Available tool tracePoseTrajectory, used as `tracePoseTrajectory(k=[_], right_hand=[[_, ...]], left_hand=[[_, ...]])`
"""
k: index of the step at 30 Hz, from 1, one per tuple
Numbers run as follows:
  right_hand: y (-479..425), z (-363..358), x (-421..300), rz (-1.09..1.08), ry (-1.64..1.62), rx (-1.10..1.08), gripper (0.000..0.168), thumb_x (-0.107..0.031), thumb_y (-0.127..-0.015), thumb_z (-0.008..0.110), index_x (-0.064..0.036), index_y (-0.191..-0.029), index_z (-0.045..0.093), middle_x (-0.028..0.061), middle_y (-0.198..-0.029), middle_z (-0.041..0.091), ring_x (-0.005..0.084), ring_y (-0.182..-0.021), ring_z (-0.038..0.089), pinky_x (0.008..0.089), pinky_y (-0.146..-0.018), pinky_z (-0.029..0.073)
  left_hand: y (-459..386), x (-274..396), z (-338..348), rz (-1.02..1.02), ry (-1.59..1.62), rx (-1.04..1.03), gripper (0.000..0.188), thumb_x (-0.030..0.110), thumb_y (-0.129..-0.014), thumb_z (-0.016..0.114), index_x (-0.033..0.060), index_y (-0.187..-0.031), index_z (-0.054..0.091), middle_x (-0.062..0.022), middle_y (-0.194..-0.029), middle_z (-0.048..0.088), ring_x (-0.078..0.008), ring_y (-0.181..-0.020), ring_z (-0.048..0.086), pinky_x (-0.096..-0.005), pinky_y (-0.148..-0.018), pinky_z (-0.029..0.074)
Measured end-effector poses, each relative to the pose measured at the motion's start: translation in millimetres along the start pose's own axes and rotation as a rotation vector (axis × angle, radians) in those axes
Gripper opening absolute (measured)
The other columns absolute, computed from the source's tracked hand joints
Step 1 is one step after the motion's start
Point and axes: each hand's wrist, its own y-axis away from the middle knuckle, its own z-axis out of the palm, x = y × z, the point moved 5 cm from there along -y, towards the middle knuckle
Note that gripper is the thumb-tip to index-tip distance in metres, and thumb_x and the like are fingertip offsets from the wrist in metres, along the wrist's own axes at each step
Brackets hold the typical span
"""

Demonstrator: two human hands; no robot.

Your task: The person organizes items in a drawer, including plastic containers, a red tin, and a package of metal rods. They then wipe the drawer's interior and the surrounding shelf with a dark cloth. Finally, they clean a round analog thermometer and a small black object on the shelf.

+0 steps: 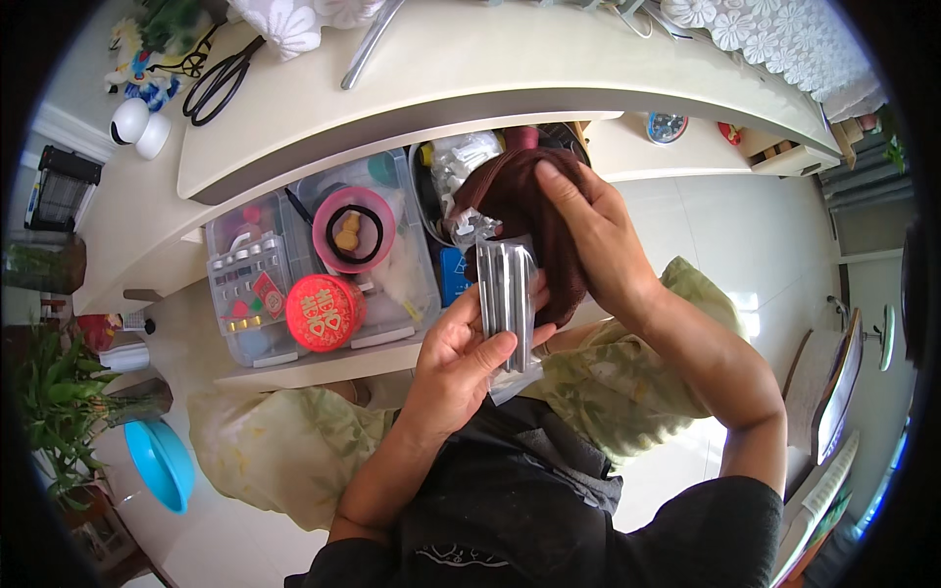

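My left hand [463, 353] grips a clear plastic sleeve of slim metallic rods [506, 301], held upright over the front of an open drawer [316, 372]. My right hand [599, 228] holds a dark brown knitted cloth [514, 191] just to the right, thumb on top; the fingers under the cloth are partly hidden. Left of my hands, in the drawer, are a clear plastic case [246, 268] with small bottles, a pink bowl [321, 239] holding a black band, and a red round tin [323, 312]. A blue packet [453, 275] lies partly behind the sleeve.
Black-handled scissors [220, 84] and a white camera [140, 128] are on the desk [456, 59] at the upper left. White lace [764, 37] covers its upper right. A light-blue basin [158, 467] stands on the floor at left, near a green plant [59, 397]. A chair [838, 389] is at right.
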Motion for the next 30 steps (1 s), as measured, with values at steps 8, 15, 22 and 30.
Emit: tracePoseTrajectory(k=[8,15,22,30], right_hand=[[18.1,7.8,2.9,0.502,-0.134,-0.248,0.053,-0.045,-0.098,0.053,-0.001,-0.127,0.052,0.0108,-0.107,0.066,0.0181,-0.086,0.066,0.0298,-0.073,0.055],[18.9,17.2,-0.6,0.078,0.212,-0.36,0.03,-0.01,-0.086,0.073,0.0,-0.113,0.063,0.0022,-0.088,0.069,0.0066,-0.074,0.061,0.0255,-0.066,0.054],[22.7,14.7,-15.4,-0.02,0.402,-0.175,0.023,-0.013,-0.089,0.071,0.002,-0.105,0.066,0.0041,-0.086,0.07,0.0068,-0.076,0.061,0.025,-0.069,0.052],[12.2,-4.3,-15.1,0.116,0.221,0.021,0.044,-0.04,-0.095,0.063,0.002,-0.106,0.066,0.003,-0.089,0.067,0.0079,-0.077,0.059,0.0232,-0.069,0.049]], left_hand=[[1.7,0.8,-18.7,0.022,-0.095,0.077,0.045,0.001,-0.093,0.06,-0.0038,-0.135,0.044,-0.0137,-0.125,0.059,-0.0198,-0.114,0.059,-0.0408,-0.104,0.047],[1.7,-2.3,-20.9,-0.042,-0.128,0.176,0.04,0.0,-0.091,0.064,-0.0037,-0.128,0.051,-0.0072,-0.109,0.065,-0.0143,-0.095,0.066,-0.0286,-0.089,0.053],[4.5,2.8,-13.3,-0.104,-0.217,0.181,0.03,0.004,-0.093,0.063,-0.0047,-0.121,0.057,-0.0077,-0.104,0.068,-0.0133,-0.091,0.067,-0.0261,-0.084,0.053],[10.1,2.5,-9.3,-0.131,-0.228,0.135,0.036,0.013,-0.098,0.056,-0.0068,-0.127,0.051,-0.0181,-0.122,0.061,-0.0275,-0.114,0.061,-0.0439,-0.096,0.053]])
